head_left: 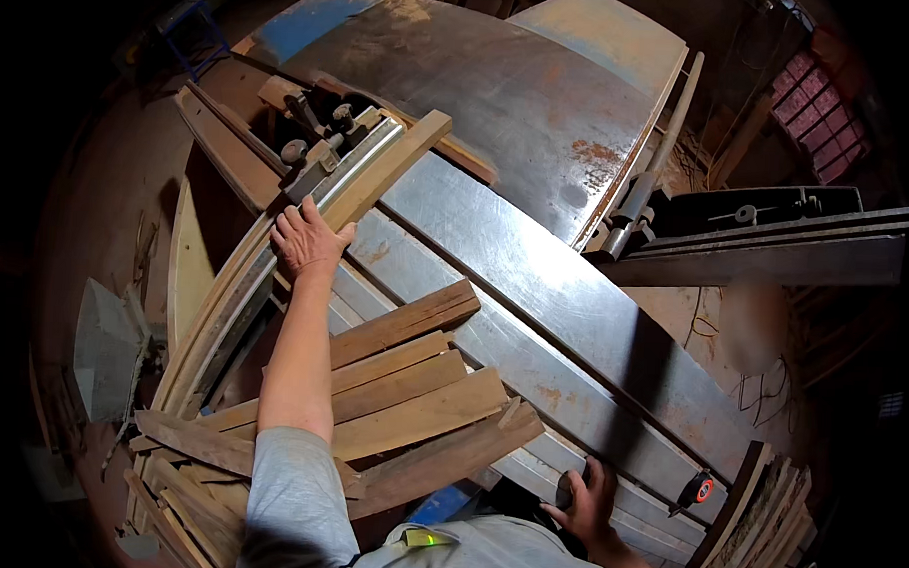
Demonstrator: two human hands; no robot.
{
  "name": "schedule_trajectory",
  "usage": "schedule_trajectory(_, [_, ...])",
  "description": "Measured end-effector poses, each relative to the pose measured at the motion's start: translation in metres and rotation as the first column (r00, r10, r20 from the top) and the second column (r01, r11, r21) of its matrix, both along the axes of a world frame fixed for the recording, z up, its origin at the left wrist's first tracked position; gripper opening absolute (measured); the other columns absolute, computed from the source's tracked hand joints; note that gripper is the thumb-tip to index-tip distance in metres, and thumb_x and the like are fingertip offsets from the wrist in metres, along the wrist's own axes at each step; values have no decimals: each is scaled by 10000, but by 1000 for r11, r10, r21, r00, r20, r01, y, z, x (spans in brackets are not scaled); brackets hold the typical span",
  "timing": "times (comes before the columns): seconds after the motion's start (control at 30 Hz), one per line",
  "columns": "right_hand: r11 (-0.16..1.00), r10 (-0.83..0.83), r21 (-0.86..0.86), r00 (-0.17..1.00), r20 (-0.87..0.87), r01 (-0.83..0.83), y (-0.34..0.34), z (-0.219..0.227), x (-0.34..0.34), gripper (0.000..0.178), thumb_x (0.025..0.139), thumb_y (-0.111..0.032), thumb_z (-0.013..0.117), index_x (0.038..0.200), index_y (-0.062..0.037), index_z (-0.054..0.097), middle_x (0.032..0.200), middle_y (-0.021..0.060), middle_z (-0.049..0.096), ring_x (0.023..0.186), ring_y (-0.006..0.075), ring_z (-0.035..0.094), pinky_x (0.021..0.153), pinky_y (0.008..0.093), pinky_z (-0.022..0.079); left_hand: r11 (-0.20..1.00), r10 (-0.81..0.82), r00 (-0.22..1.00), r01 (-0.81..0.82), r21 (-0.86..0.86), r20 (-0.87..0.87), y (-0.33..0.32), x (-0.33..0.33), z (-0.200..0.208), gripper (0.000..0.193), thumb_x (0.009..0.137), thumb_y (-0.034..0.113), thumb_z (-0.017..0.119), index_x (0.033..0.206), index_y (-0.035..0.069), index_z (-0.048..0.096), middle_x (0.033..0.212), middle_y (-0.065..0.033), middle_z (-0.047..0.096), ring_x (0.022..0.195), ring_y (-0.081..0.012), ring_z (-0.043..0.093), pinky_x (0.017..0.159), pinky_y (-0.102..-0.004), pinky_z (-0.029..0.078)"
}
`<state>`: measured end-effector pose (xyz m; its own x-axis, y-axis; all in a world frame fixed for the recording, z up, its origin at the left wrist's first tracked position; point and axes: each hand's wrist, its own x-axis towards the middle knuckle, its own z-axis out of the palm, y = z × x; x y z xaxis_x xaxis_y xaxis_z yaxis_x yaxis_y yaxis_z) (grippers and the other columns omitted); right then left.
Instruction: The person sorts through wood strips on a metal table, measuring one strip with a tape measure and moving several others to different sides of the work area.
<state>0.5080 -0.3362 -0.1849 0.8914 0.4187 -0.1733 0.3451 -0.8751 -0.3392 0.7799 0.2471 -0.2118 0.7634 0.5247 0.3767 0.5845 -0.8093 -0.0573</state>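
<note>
My left hand (313,241) grips the near end of a squared wooden strip (398,170), thumb on its right side and fingers over its left. The strip lies along the metal fence (357,160) of a machine with a long grey metal table (536,257). Low in view, close to my body, my right hand (589,501) is curled at the table's near edge. A dark rounded shape shows between its thumb and forefinger; what it is I cannot make out. To its right, a black and orange round tool (701,487), perhaps a tape measure, rests on the table.
Several rough boards (420,413) lie stacked beneath and beside my left arm. More wood pieces (762,520) stand at the lower right. Beyond the table is a wide brown metal panel (482,75). A dark metal beam (766,260) juts in from the right.
</note>
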Motion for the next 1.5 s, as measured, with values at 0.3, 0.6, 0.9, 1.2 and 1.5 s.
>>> schedule_trajectory(0.3, [1000,-15,-19,1000,5,15,4,-1,2,760,585,-478,954,1189,-123,660,1445,222,448,1321,437,414,1118,555,346,999,31,1000,-31,-15,1,-5,-1,7,1035,662,598,870,1443,88,420,1284,-166,504,1220,-359,461,1113,-524,307])
schedule_trajectory(0.6, [1000,-9,-4,999,40,9,-1,-9,-1,777,593,-500,942,1214,-138,649,1452,224,453,1318,446,426,1089,555,352,997,49,998,-50,-50,-29,-11,-5,17,1045,691,599,856,1486,87,411,1294,-171,499,1249,-365,455,1125,-532,307])
schedule_trajectory(0.9, [1000,6,22,995,97,-8,-7,-23,-4,822,607,-519,936,1267,-137,628,1450,236,466,1313,462,444,1077,565,370,890,-351,934,354,287,-64,-2,-44,27,651,861,393,787,1365,56,552,1225,-160,540,1165,-341,517,1026,-480,451])
schedule_trajectory(1.2, [999,29,34,993,116,-33,-12,-31,-2,790,606,-522,937,1222,-118,652,1457,242,456,1314,466,437,1090,581,364,937,-103,961,180,298,-256,-15,-12,-3,212,966,201,605,1110,61,673,1078,-92,632,1025,-276,645,793,-418,583])
schedule_trajectory(1.5, [998,34,44,993,109,-39,-15,-35,-2,813,609,-519,935,1247,-111,639,1458,249,456,1312,478,439,1088,579,366,985,-163,941,138,-102,-296,2,-47,27,298,889,133,645,1142,-24,650,1063,-231,716,986,-398,716,799,-475,601])
